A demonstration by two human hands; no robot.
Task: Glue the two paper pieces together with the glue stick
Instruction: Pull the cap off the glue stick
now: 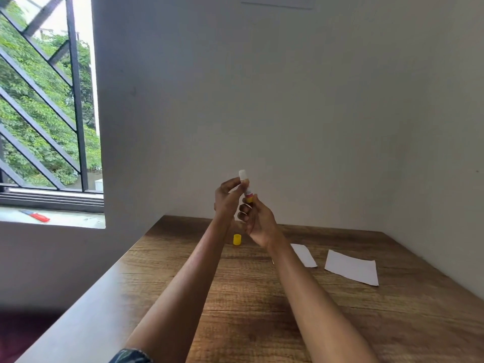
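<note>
You held the uncapped white glue stick (247, 188) upright, right hand (258, 221) gripping its base, left hand (227, 196) pinching its top; yellow plastic cap (237, 239) off. Both white paper pieces (352, 268) lay apart, right, seemingly unglued.

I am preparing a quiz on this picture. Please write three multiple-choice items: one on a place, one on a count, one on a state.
1. Where is the small yellow plastic cap?
A. on the brown wooden table
B. on the windowsill
C. on the glue stick

2. How many white paper pieces lie on the table?
A. one
B. two
C. four

3. The white-tipped glue stick is:
A. lying flat
B. capped
C. held upright, uncapped

Key: 1 A, the cap stands on the wood; 2 B, narrow strip and wider sheet; 3 C, left hand and right hand hold it.
</note>
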